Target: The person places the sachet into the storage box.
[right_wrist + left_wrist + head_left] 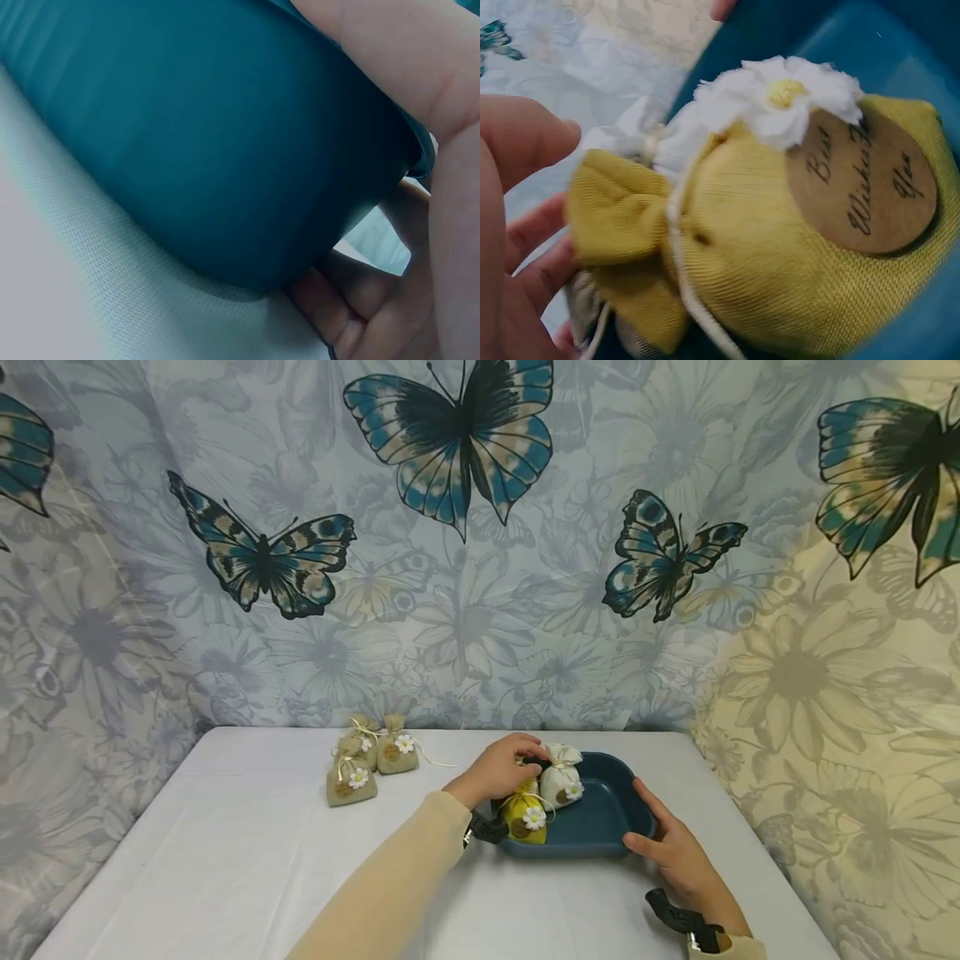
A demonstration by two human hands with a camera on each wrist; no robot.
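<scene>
A dark blue rectangular tub [607,814] stands on the table. My right hand [678,856] grips its right end; the right wrist view shows the thumb along the rim and fingers against the outer wall [187,150]. Inside, at the left, a yellow drawstring sachet [525,818] leans beside a white sachet [561,781], each bearing a white daisy and a round brown tag. My left hand [502,768] is over the tub's left end, behind the yellow sachet [780,262]. Its thumb stands apart from the fingers. A greyish piece of cloth near those fingers is mostly hidden.
Several beige drawstring sachets [351,777] with daisies stand together at the table's back left. A white cloth covers the table [225,860]. Behind it hangs a butterfly-and-flower curtain [465,635].
</scene>
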